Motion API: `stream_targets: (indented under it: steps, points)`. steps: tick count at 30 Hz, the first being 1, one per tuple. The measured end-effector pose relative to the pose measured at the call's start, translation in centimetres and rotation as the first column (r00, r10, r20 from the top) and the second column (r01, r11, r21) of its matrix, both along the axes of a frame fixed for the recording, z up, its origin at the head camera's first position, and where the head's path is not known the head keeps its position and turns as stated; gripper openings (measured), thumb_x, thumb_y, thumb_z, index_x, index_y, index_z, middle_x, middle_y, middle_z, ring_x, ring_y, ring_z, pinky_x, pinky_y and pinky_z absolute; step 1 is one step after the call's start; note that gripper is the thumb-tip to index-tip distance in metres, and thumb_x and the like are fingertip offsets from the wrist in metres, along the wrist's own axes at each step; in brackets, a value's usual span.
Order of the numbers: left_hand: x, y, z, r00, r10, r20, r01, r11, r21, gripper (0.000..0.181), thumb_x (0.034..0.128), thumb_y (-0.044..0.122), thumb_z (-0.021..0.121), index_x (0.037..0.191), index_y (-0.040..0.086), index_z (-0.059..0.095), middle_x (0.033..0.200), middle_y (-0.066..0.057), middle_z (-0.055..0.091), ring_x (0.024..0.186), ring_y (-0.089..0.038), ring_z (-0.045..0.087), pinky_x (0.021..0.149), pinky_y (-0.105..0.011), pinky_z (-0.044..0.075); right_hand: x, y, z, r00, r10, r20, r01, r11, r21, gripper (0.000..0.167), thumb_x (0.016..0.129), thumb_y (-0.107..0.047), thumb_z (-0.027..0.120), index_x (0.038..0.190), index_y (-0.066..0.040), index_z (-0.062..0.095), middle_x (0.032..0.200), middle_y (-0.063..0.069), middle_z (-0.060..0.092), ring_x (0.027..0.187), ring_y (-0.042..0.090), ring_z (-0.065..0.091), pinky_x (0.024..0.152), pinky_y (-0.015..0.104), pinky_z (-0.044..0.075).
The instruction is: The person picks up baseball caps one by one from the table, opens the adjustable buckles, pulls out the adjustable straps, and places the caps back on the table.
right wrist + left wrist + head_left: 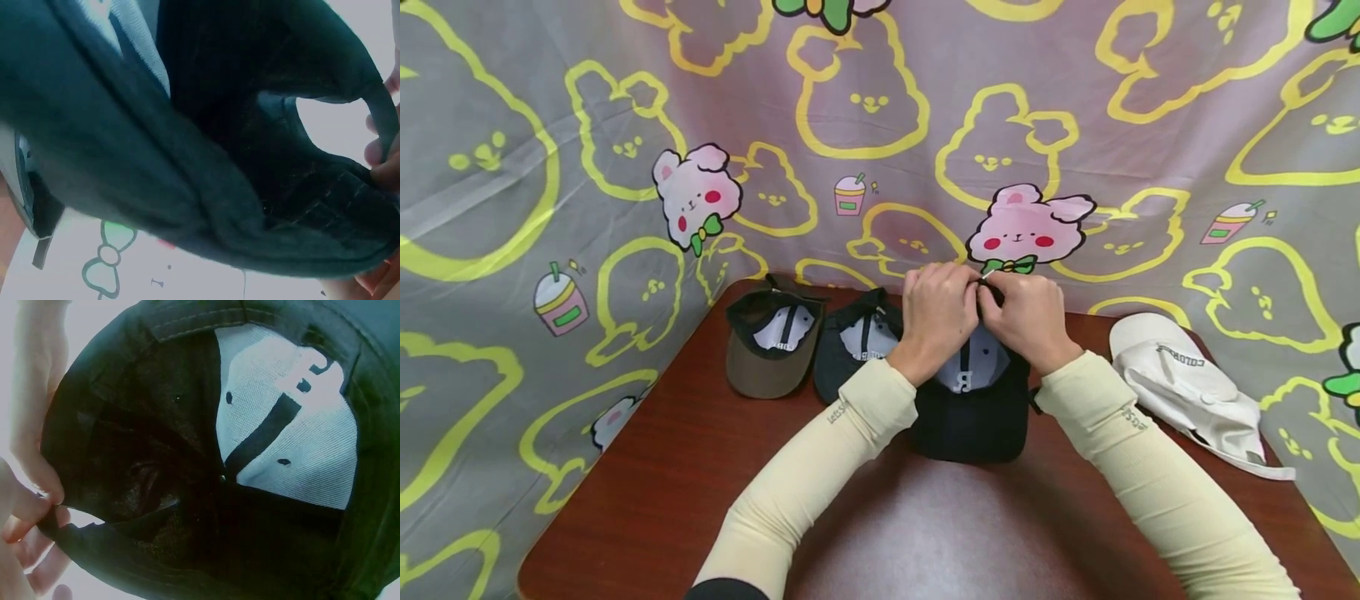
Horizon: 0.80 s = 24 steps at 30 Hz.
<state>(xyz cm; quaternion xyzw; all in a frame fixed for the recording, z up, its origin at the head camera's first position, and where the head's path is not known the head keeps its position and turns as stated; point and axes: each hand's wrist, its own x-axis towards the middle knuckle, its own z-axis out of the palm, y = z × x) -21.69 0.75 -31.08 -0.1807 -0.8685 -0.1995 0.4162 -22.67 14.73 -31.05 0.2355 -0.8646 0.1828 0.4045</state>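
Over the table, both hands hold a black cap [973, 425], its brim toward me and its hollow inside facing up. My left hand [936, 312] grips the back edge at the strap. Close beside it, my right hand [1030, 312] pinches the strap's other side. A small pale piece, perhaps a buckle, shows between the fingertips. In the left wrist view the cap's white front lining [287, 444] shows, and fingers [25, 519] pinch the strap by the back opening. The right wrist view has fingers [389, 169] on the strap [382, 115].
A brown cap [767, 367] and a dark cap [829, 367] stand upside down to the left on the reddish-brown table [647, 475]. A white cap [1187, 383] lies at the right edge. Patterned cloth [760, 108] hangs behind and at the sides.
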Motion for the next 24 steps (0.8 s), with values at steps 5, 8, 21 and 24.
stream_targets:
  steps: [5, 8, 21, 24]
  points:
    - [0.10, -0.29, -0.03, 1.000, -0.025, -0.003, 0.025, 1.000, 0.000, 0.017, 0.0958, 0.019, 0.061, 0.094, 0.020, 0.078, 0.089, 0.006, 0.076, 0.084, -0.016, 0.063, 0.077, -0.033, 0.043, -0.25, 0.15, 0.02, 1.000, 0.007, -0.003, -0.007, 1.000, 0.000, 0.028, 0.088, -0.014, 0.060, 0.062, -0.005, 0.060, 0.050, 0.012, 0.051, 0.043, 0.031, 0.049, 0.041, 0.041, 0.039]
    - [0.20, -0.47, -0.12, 1.000, -0.031, 0.005, 0.031, 1.000, 0.001, 0.017, 0.0960, 0.019, 0.061, 0.095, 0.020, 0.078, 0.091, 0.006, 0.076, 0.085, -0.017, 0.063, 0.076, -0.033, 0.044, -0.46, 0.35, -0.01, 1.000, -0.015, 0.002, 0.015, 1.000, 0.000, 0.027, 0.088, -0.013, 0.060, 0.061, -0.004, 0.060, 0.049, 0.013, 0.050, 0.043, 0.033, 0.049, 0.041, 0.042, 0.039]
    - [0.16, -0.29, -0.35, 0.997, -0.008, 0.076, 0.010, 1.000, -0.019, 0.017, 0.0952, 0.023, 0.060, 0.102, 0.019, 0.075, 0.101, 0.005, 0.076, 0.094, -0.018, 0.063, 0.083, -0.036, 0.045, -0.37, 0.76, -0.22, 0.999, -0.007, 0.041, 0.007, 1.000, 0.017, 0.024, 0.087, -0.011, 0.063, 0.064, -0.005, 0.060, 0.051, 0.013, 0.052, 0.047, 0.034, 0.052, 0.044, 0.044, 0.041]
    - [0.22, -0.06, -0.15, 0.998, -0.004, 0.061, 0.005, 1.000, -0.018, 0.018, 0.0959, 0.022, 0.058, 0.101, 0.020, 0.075, 0.100, 0.006, 0.075, 0.093, -0.017, 0.064, 0.081, -0.034, 0.045, -0.19, 0.59, -0.17, 0.999, 0.016, 0.029, -0.016, 1.000, 0.020, 0.022, 0.087, -0.011, 0.064, 0.067, -0.005, 0.062, 0.053, 0.013, 0.055, 0.048, 0.032, 0.053, 0.045, 0.044, 0.041]
